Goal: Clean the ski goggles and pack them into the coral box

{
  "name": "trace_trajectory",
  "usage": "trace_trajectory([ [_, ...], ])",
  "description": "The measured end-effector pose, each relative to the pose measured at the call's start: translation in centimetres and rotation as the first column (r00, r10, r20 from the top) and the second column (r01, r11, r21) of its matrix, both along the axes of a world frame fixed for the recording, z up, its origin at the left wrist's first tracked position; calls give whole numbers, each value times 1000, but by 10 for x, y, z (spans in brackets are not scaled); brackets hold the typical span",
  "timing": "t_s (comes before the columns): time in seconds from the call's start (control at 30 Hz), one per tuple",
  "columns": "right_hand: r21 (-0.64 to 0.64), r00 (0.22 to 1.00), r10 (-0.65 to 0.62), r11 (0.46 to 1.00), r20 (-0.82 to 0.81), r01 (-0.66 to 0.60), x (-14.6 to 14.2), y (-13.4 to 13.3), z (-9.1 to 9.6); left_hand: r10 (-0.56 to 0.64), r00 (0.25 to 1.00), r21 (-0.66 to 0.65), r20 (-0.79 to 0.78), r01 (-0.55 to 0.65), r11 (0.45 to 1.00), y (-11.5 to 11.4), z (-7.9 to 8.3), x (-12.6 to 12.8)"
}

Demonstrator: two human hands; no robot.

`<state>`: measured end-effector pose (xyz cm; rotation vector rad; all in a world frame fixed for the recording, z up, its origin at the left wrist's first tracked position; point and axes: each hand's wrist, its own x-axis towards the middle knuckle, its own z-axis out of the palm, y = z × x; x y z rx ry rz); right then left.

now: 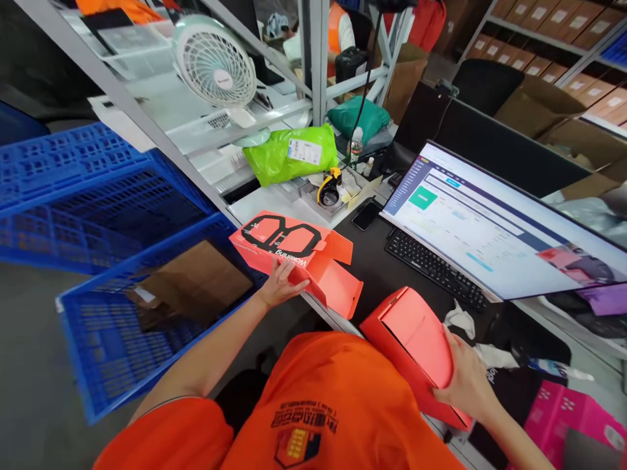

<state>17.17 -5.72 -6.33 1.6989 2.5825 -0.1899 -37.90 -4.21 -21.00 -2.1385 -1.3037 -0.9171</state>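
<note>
My left hand (281,282) grips the near edge of an open coral-red shoe box lid (289,245) with a black printed logo, held over the desk's front edge. My right hand (464,382) is closed on the side of a second coral-red box part (410,336), which leans against my orange shirt at the desk edge. The two box parts are apart, with dark desk between them.
A monitor (494,225) and black keyboard (434,267) stand on the dark desk. Behind are a phone (366,214), green parcel (291,153), tape dispenser (329,186) and white fan (215,62). Blue crates (98,196) sit left; a pink box (563,411) lies right.
</note>
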Motion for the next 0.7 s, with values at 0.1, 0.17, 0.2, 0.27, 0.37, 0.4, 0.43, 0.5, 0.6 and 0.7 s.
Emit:
trace_trajectory([
  [0.1, 12, 1000, -30, 999, -3, 30, 8, -5, 18, -8, 1000, 33, 4, 8, 999, 0, 3, 11],
  [0.17, 30, 999, -15, 999, -29, 16, 7, -6, 29, -24, 999, 43, 27, 23, 999, -1, 3, 21],
  [0.2, 37, 999, -1, 999, -50, 3, 5, -6, 34, -32, 999, 46, 32, 30, 998, -2, 2, 27],
  [0.27, 34, 995, 34, 999, -99, -31, -5, -3, 42, -50, 998, 59, 37, 48, 997, -5, -2, 40],
  [0.37, 10, 981, 90, 996, -170, -90, -23, 4, 45, -54, 997, 76, 46, 51, 996, -12, -14, 56],
  [0.4, 6, 974, 120, 993, -193, -121, -28, 7, 45, -43, 998, 63, 54, 40, 997, -14, -18, 59],
  [0.43, 9, 963, 158, 987, -217, -160, -33, 12, 44, -29, 998, 38, 60, 27, 999, -16, -21, 61],
  [0.5, 25, 934, 251, 967, -254, -253, -42, 23, 40, -26, 997, -28, 67, 28, 999, -19, -25, 62],
  [0.6, 54, 882, 394, 918, -259, -394, -52, 45, 33, -128, 986, -67, 111, 136, 988, -21, -24, 59],
  [0.7, 38, 846, 489, 869, -213, -493, -63, 68, 26, -230, 961, -70, 153, 243, 968, -22, -19, 56],
])
